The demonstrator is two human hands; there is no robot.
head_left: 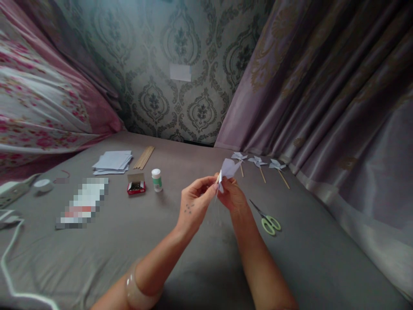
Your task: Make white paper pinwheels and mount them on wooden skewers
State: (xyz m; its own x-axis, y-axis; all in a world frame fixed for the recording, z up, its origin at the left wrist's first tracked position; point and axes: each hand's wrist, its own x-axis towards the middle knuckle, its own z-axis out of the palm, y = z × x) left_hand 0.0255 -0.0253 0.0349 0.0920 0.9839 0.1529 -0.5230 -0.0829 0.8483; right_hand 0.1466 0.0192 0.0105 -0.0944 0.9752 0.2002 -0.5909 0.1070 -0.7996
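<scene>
A white paper pinwheel (pixel 229 168), partly folded, is pinched between both hands above the middle of the grey sheet. From the left, my left hand (pixel 195 202) closes its thumb and fingers on the folded paper. My right hand (pixel 232 193) grips the same paper from behind and the right, its fingertips partly hidden. Thin, pale strands seem to hang below the fingers; what they are I cannot tell. Scissors (pixel 267 219) with light green handles lie beside my right forearm. Three finished-looking pinwheels on sticks (pixel 260 163) rest at the back right.
Left of my hands stand a white-and-green bottle (pixel 157 181) and an open red box (pixel 136 186) of small dark pieces. Behind them lie wooden sticks (pixel 144 158) and stacked paper (pixel 112 162). A white cable (pixel 8 275) and power strip (pixel 16 191) occupy the left edge.
</scene>
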